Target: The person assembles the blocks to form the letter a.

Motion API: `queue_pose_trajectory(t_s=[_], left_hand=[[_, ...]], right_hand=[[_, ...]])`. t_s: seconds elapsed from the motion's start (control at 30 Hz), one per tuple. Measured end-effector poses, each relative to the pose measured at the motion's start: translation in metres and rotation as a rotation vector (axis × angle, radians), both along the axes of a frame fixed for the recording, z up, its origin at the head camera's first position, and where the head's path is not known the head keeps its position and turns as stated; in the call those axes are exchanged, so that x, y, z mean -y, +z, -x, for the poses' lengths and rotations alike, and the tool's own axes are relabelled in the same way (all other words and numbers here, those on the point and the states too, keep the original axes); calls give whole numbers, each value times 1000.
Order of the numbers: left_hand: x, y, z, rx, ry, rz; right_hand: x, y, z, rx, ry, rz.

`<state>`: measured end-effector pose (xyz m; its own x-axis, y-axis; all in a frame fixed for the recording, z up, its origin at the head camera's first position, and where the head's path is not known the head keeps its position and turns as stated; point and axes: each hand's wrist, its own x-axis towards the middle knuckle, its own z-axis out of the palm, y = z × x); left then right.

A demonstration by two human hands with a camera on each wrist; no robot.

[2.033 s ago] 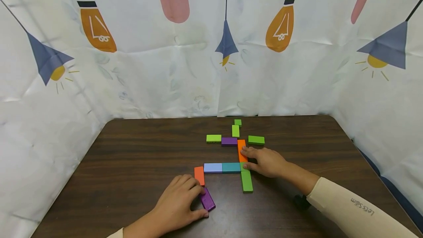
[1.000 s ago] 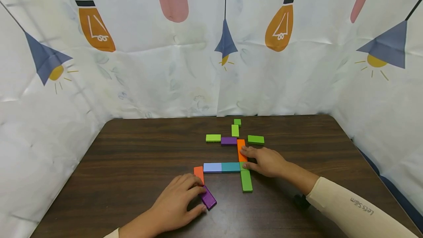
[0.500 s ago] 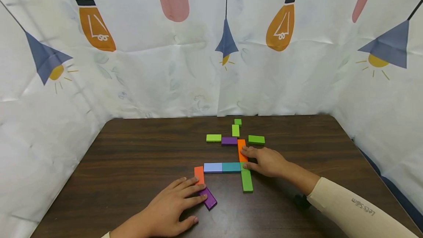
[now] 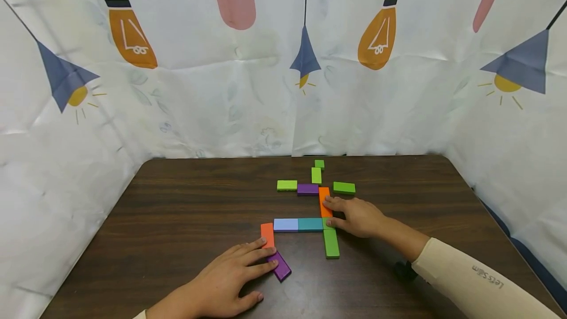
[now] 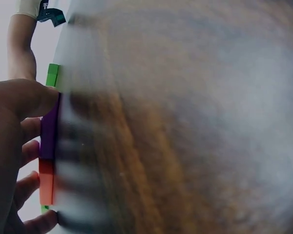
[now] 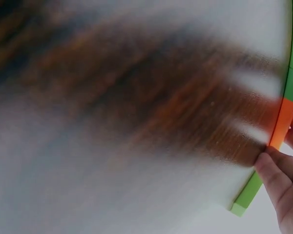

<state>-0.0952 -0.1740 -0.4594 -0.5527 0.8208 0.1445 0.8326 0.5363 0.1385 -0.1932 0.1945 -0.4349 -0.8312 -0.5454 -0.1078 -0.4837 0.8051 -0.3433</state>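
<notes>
My left hand (image 4: 226, 277) lies spread at the lower left of the blocks. Its fingertips rest on a red-orange block (image 4: 267, 233) and a tilted purple block (image 4: 283, 271), whose upper end meets the red-orange one; the thumb stands off to the side. In the left wrist view the purple block (image 5: 49, 134) shows beside the fingers. My right hand (image 4: 356, 216) touches an upright orange block (image 4: 325, 203) with its fingertips, and its thumb rests at a small green block (image 4: 327, 222). Light blue (image 4: 285, 225) and teal (image 4: 310, 225) blocks bridge the middle.
A longer green block (image 4: 331, 244) runs toward me below the small green one. Farther back lie a second purple block (image 4: 307, 190), a lime block (image 4: 287, 185), a green block (image 4: 344, 188) and two small green ones. All lie flat on the dark wooden table (image 4: 190, 201); a printed curtain hangs behind.
My left hand has loosened from the purple block, its fingers spreading flatter and its thumb drawing back toward me. The purple block has shifted slightly right. My right hand has stayed put.
</notes>
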Motion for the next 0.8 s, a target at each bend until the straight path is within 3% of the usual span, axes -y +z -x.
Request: queue_pose_trajectory(t_s=[0.43,0.8], left_hand=[[0,2,-1,-21,-9,0],[-2,4,-2,-12,-19,29]], right_hand=[[-11,0,7,-5,17,140],[-43,3,30,-127,-173,251]])
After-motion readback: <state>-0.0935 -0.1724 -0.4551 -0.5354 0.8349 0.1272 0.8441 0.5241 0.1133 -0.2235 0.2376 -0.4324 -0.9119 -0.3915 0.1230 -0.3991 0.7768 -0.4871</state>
